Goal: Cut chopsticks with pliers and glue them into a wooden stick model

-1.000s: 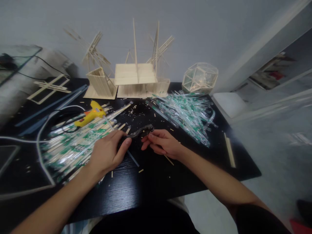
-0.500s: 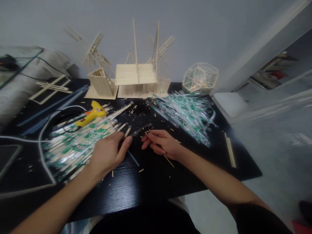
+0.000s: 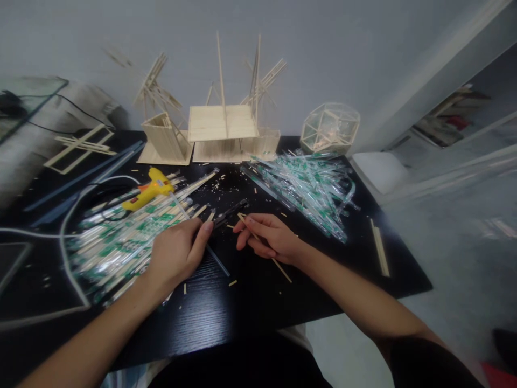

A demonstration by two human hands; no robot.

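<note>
My left hand (image 3: 177, 252) is closed around a dark cutting tool (image 3: 228, 212), pliers by its look, whose tip points up and to the right. Its handles are mostly hidden in my palm. Between the thumb and fingers of my right hand (image 3: 270, 236) is a thin wooden stick (image 3: 281, 270), slanting from upper left to lower right. The stick's upper end is just right of the pliers, apart from them. Under and beside my left hand lie wrapped wooden chopsticks (image 3: 121, 245) in clear, green-printed sleeves. A clear glue stick (image 3: 218, 261) lies near my left thumb.
A yellow glue gun (image 3: 149, 189) rests on the chopsticks, with a white cable (image 3: 64, 253) at left. Wooden stick models (image 3: 224, 123) and a faceted clear container (image 3: 331, 129) stand at the back. Plastic wrappers (image 3: 307, 188) are heaped right; loose sticks (image 3: 379, 250) lie near the right edge.
The pliers have moved away from the stick, slightly left, and look closed up. More of the stick now shows in my right hand, its end free of the pliers.
</note>
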